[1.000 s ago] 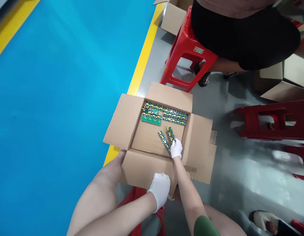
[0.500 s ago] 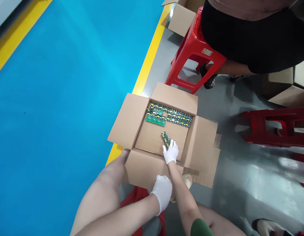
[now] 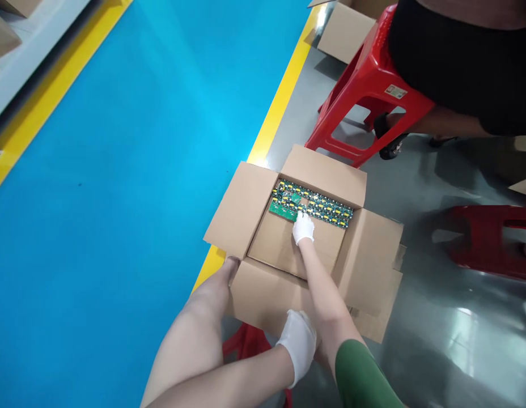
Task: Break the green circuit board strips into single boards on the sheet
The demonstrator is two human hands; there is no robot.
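My right hand (image 3: 304, 228), in a white glove, reaches into an open cardboard box (image 3: 263, 294). Its fingers are closed at the lower edge of the rows of circuit boards (image 3: 331, 211), on a circuit board mostly covered by the fingertips. The rows carry yellow parts and lie along the far side of the box. Left of the hand is a green circuit board strip (image 3: 282, 211), its plain side up. Over the near flap, my gloved left hand (image 3: 299, 344) is curled into a fist; whatever may be inside it is hidden.
A person sits on a red stool (image 3: 373, 85) beyond the box. Another red stool (image 3: 492, 241) stands to the right. Further cardboard boxes (image 3: 346, 31) lie at the back. A yellow line (image 3: 284, 85) borders the blue floor.
My right hand has moved away from me across the box, bringing the circuit board strip from the near side to the rows. My left hand stays curled. The whole view has shifted.
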